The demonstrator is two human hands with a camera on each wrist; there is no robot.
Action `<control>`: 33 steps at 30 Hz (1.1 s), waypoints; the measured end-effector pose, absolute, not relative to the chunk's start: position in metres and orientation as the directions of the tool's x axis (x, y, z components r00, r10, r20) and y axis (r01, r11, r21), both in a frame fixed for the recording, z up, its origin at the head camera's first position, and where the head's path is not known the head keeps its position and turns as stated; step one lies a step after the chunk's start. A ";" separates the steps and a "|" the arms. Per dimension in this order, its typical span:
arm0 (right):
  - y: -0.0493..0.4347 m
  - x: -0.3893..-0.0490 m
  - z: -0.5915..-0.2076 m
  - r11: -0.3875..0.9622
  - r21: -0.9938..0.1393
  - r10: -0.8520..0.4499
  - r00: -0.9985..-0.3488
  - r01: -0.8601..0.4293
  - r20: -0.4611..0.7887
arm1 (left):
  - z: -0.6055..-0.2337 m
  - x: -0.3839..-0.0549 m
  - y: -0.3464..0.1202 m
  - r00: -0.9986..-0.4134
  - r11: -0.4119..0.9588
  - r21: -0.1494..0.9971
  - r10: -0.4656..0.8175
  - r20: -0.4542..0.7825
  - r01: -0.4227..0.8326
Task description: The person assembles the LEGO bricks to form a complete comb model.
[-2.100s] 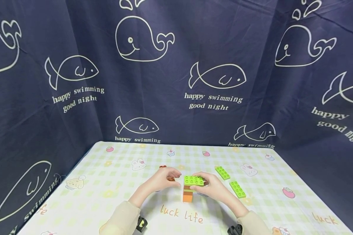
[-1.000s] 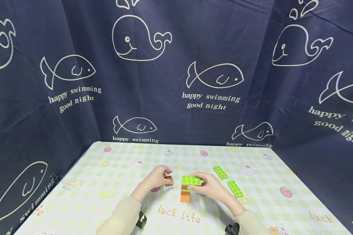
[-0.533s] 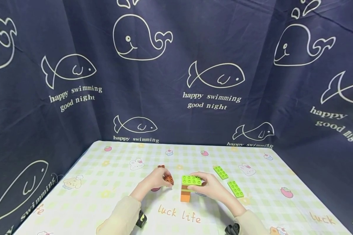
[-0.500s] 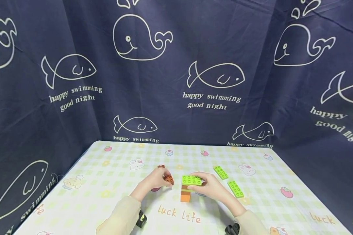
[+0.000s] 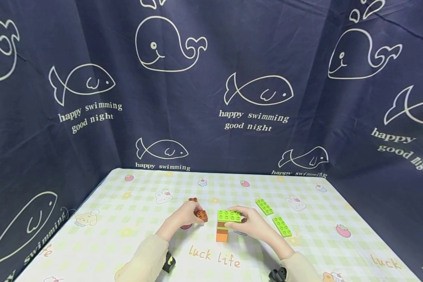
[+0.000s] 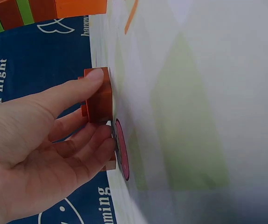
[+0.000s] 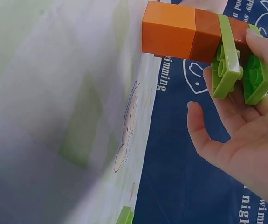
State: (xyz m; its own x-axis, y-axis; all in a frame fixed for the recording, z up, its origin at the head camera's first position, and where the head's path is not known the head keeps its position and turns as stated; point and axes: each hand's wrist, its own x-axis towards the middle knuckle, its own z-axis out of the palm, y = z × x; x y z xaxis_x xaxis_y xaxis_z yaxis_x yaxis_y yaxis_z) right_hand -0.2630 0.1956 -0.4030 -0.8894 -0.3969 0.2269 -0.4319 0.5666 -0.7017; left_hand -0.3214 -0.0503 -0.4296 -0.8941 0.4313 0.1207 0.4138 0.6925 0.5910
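Observation:
In the head view my left hand (image 5: 186,214) pinches a reddish-brown toy building brick (image 5: 202,216) at the table, left of a small tower. The left wrist view has the thumb on the brick's side (image 6: 99,98), its studs turned toward the palm. My right hand (image 5: 253,223) holds the tower's top, thumb in front and fingers behind. From the bottom, the tower stacks an orange brick (image 7: 168,29), a brown brick (image 7: 207,35), a thin lime green brick (image 7: 227,60), another brown brick and a lime green top brick (image 5: 229,216). Both green bricks overhang to the right.
Another brown brick (image 5: 193,199) lies just beyond the left hand. Two lime green bricks, one farther back (image 5: 264,206) and one nearer (image 5: 282,226), lie right of the tower on the checked tablecloth (image 5: 144,250). A dark blue curtain (image 5: 211,47) hangs behind the table.
My left hand has moved left from beside the tower to the brown brick and now pinches it, the brick turning slightly. The right hand has kept its hold on the tower.

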 end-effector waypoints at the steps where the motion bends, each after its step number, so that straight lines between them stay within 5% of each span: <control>1: 0.196 -0.263 -0.403 0.566 -0.702 -0.398 -0.889 -0.432 0.226 | -0.430 -0.322 -0.050 -0.895 0.694 0.590 0.430 0.119 0.412; 33: 0.196 -0.263 -0.402 0.562 -0.711 -0.411 -0.889 -0.423 0.203 | -0.417 -0.314 -0.047 -0.844 0.612 0.612 0.500 0.193 0.502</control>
